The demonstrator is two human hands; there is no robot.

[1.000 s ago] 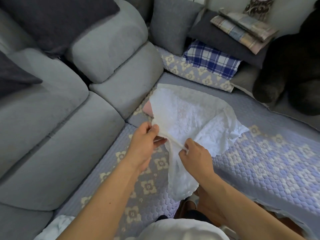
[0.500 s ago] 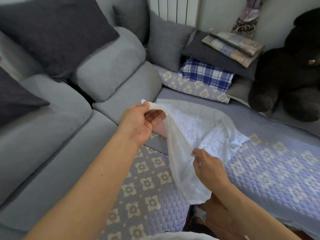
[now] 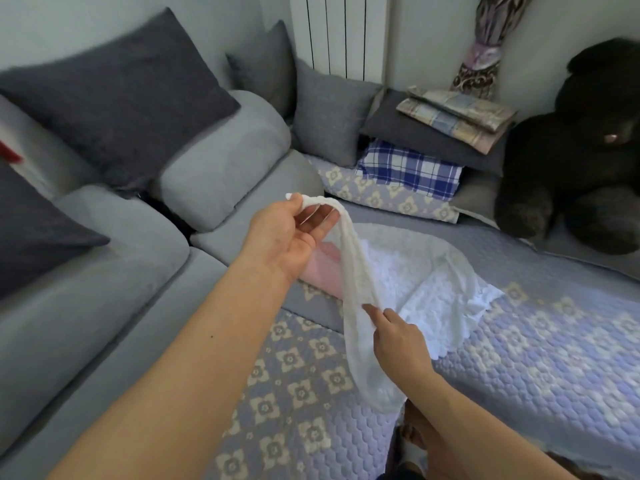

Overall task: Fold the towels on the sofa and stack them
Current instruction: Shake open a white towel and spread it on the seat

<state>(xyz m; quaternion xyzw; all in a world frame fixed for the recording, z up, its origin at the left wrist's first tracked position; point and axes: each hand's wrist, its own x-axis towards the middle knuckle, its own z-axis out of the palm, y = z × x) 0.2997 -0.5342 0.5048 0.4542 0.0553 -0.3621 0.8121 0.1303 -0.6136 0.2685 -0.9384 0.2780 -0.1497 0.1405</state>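
Two hands hold one sheer white towel (image 3: 356, 306) above the quilted sofa cover (image 3: 519, 358). The left hand (image 3: 287, 237) pinches the bunched top end between thumb and curled fingertips, raised over the cover; the right hand (image 3: 398, 337), lower down, pinches the hanging length between thumb and forefinger. Behind the towel, a white lace cloth (image 3: 433, 282) lies spread on the cover. Farther back from the towel sit a blue plaid folded cloth (image 3: 412, 168) and a dark plush bear (image 3: 581, 150).
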